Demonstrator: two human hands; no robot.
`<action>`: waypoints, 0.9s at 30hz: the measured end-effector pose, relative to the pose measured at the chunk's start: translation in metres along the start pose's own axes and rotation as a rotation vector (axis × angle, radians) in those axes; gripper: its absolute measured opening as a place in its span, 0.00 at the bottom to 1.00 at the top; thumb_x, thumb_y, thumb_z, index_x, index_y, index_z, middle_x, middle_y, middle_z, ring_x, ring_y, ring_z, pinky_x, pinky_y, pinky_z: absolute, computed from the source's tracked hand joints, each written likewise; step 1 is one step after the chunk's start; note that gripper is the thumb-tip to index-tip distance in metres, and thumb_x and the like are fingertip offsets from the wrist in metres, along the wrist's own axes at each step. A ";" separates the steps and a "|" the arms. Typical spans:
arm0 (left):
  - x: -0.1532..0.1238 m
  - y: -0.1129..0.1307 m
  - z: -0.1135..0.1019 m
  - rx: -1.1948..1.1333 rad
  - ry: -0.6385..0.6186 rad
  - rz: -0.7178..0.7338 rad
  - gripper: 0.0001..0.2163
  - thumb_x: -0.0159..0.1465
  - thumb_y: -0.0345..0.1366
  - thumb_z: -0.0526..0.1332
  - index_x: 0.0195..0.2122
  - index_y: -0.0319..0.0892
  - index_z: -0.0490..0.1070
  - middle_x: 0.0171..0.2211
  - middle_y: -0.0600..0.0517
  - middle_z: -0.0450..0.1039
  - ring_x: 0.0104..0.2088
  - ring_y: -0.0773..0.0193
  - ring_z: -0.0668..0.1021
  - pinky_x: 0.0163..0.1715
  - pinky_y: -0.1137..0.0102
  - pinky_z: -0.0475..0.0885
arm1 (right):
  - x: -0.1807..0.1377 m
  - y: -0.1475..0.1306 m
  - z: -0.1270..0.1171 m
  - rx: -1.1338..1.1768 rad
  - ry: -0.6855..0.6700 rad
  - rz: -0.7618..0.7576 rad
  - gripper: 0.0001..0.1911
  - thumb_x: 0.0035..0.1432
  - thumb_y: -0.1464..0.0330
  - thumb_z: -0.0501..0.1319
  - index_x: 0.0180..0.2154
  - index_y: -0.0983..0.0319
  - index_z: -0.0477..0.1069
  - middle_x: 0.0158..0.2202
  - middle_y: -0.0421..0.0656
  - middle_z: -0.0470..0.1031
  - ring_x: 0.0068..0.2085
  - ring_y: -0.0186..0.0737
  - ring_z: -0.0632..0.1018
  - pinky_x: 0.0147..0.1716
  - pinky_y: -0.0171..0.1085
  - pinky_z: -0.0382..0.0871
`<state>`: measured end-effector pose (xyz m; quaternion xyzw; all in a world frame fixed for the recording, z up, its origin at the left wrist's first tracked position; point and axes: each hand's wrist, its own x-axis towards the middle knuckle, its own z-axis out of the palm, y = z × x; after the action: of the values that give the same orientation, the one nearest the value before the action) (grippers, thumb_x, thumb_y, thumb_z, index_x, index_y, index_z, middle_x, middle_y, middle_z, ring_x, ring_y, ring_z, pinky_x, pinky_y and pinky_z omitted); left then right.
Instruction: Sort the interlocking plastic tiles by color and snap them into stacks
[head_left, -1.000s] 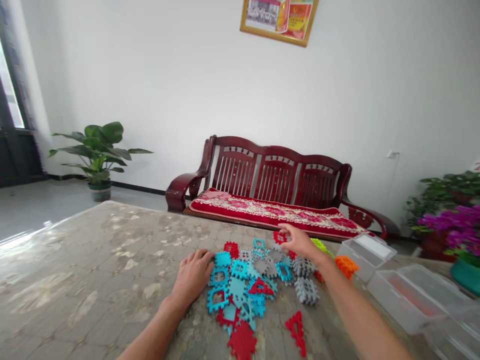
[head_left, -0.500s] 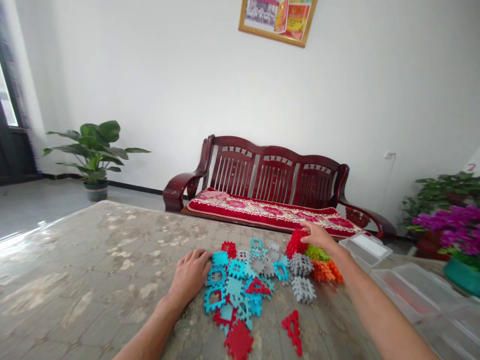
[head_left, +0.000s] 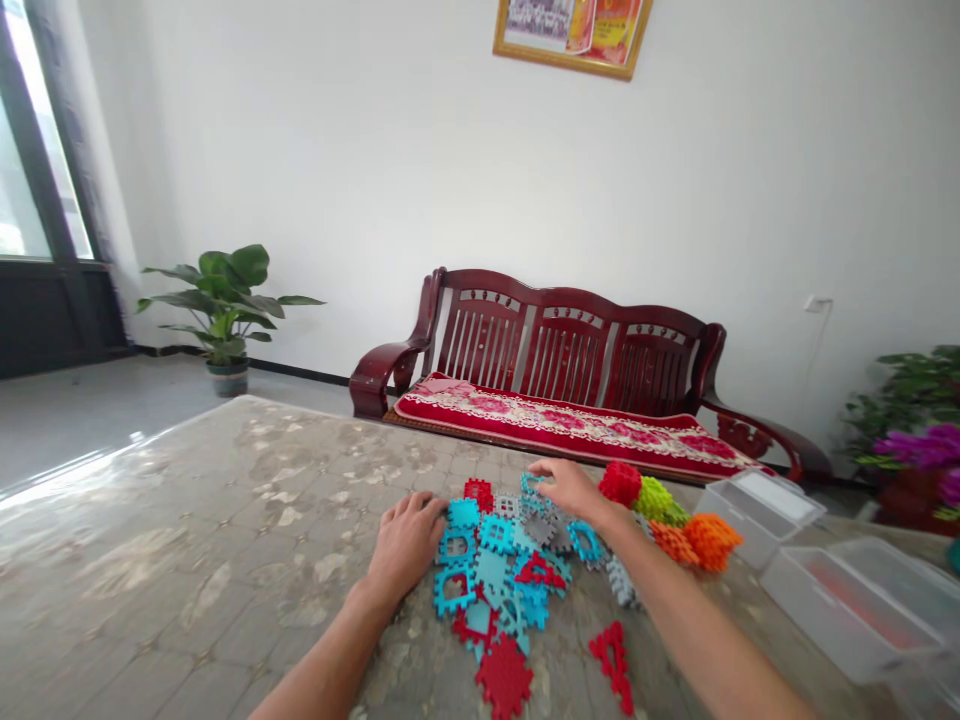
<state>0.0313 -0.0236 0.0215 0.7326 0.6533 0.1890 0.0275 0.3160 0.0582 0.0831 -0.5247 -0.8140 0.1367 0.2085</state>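
Observation:
My left hand [head_left: 409, 540] lies on the table at the left side of a pile of interlocking plastic tiles, fingers stretched out beside a blue tile [head_left: 463, 514], holding nothing. At the far end of the pile my right hand [head_left: 568, 487] reaches over a teal frame tile [head_left: 531, 484], its thumb and fingers apart. Whether they touch that tile is hard to see. Around them lie a grey tile [head_left: 538, 529], a blue window tile [head_left: 496, 534] and a dark red tile [head_left: 504, 677]. A red triangular piece [head_left: 613, 665] lies apart at the near right.
Stacked red tiles [head_left: 620, 484], green tiles [head_left: 661, 500] and orange tiles [head_left: 712, 541] stand right of the pile. Grey stacked tiles [head_left: 621, 580] are partly behind my right forearm. Clear plastic boxes [head_left: 840, 600] sit farther right. A wooden bench [head_left: 570, 350] stands beyond the table [head_left: 187, 540].
My right hand has moved left from the red stack to the far end of the pile. My left hand stays beside the pile. The view has shifted slightly left.

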 end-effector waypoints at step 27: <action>-0.003 0.005 -0.007 -0.029 0.006 -0.006 0.16 0.68 0.37 0.51 0.53 0.52 0.72 0.56 0.50 0.72 0.56 0.56 0.72 0.55 0.59 0.64 | 0.035 -0.074 0.043 -0.083 -0.099 -0.045 0.13 0.47 0.73 0.66 0.38 0.59 0.79 0.38 0.41 0.77 0.40 0.39 0.76 0.38 0.34 0.66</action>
<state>0.0334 -0.0287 0.0292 0.7295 0.6529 0.2004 0.0366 0.2234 0.0591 0.0849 -0.5071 -0.8399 0.1238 0.1488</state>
